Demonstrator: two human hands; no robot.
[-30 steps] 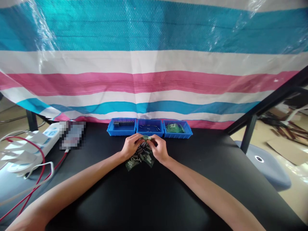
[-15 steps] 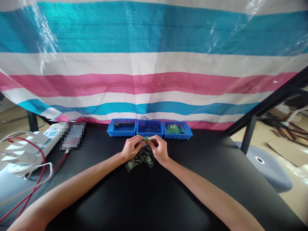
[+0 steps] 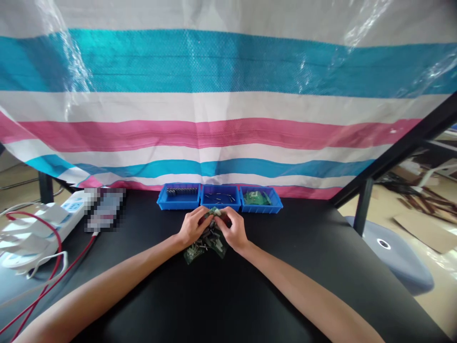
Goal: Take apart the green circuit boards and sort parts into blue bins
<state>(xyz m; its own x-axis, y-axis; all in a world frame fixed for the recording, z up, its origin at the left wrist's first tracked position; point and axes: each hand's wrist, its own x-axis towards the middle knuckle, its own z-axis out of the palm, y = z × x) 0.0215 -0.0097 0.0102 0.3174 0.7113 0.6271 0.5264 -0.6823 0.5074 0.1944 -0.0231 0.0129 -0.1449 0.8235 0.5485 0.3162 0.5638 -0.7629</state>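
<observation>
Between my two hands is a small green-tinted plastic bag (image 3: 215,211), pinched from both sides at its upper part. My left hand (image 3: 194,226) is closed on its left side, fingers bent and thumb pressed in. On the other side my right hand (image 3: 233,228) grips it in the same way. Just below the hands lies a pile of small clear-green bags (image 3: 205,243) with metal pieces in them, on the black table (image 3: 214,295). What the held bag contains is too small to make out.
Behind my hands stand three blue bins: the left bin (image 3: 178,205) has metal cylinders, the middle bin (image 3: 219,204) thin metal pieces, the right bin (image 3: 262,207) green bags. A power strip (image 3: 67,214) with cables is at left; a grey stool (image 3: 396,262) stands at right.
The camera view has tilted up a little, so the bins and hands sit lower in the picture. Both hands keep hold of the bag, with small finger shifts.
</observation>
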